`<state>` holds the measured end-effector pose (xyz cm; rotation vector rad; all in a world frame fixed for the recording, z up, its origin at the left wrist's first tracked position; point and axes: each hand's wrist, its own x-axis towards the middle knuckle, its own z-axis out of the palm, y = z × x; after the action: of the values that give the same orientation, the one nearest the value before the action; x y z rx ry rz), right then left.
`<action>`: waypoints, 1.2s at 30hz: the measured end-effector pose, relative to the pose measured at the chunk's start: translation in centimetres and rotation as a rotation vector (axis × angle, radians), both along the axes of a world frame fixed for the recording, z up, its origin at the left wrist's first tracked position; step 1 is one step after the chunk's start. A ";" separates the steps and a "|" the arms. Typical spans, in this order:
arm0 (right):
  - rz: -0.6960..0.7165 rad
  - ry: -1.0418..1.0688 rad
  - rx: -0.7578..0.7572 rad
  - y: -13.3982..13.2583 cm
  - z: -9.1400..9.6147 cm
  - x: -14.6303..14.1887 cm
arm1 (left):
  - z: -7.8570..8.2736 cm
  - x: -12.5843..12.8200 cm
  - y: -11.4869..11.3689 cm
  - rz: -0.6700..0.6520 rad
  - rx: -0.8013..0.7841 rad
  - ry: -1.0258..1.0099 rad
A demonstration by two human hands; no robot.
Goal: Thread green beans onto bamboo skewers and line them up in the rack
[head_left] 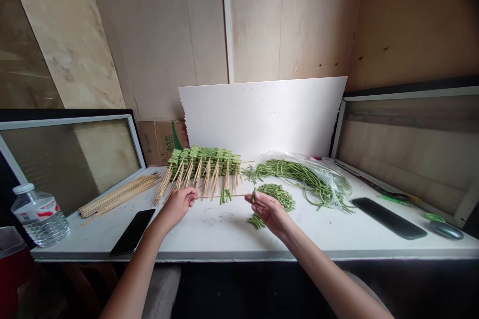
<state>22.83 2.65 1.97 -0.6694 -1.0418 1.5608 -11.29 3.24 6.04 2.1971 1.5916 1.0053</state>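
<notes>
My left hand (pixel 178 204) is closed on one end of a thin bamboo skewer (pixel 213 196) that lies level above the white table (pixel 209 232). A few cut green bean pieces (pixel 225 195) hang threaded on the skewer near its middle. My right hand (pixel 265 208) pinches a short bean piece (pixel 254 194) at the skewer's other tip. Small heaps of cut bean pieces (pixel 277 194) lie just behind and under my right hand. A row of finished bean skewers (pixel 204 163) is stacked behind the hands.
Long whole beans (pixel 299 173) lie on a clear plastic bag at the right. Bare skewers (pixel 119 194), a black phone (pixel 132 232) and a water bottle (pixel 37 215) are at the left. A black keyboard-like bar (pixel 389 218) and mouse (pixel 446 230) sit far right. A white foam board (pixel 262 114) leans behind.
</notes>
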 end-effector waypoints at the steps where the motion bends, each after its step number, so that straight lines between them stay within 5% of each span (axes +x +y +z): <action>1: 0.002 0.012 -0.003 0.0 0.0 0.0 | 0.0 0.0 0.0 -0.001 0.001 0.002; 24: -0.066 0.019 -0.014 -0.2 0.1 -0.3 | 0.1 0.4 -0.3 0.016 0.044 0.007; 36: -0.311 -0.057 -0.009 -0.3 -0.4 -1.2 | -0.1 0.9 -0.5 0.000 0.134 0.010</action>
<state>21.62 2.36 1.60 -0.8438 -0.9235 1.2837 -10.34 2.77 5.91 2.2920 1.5712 1.1339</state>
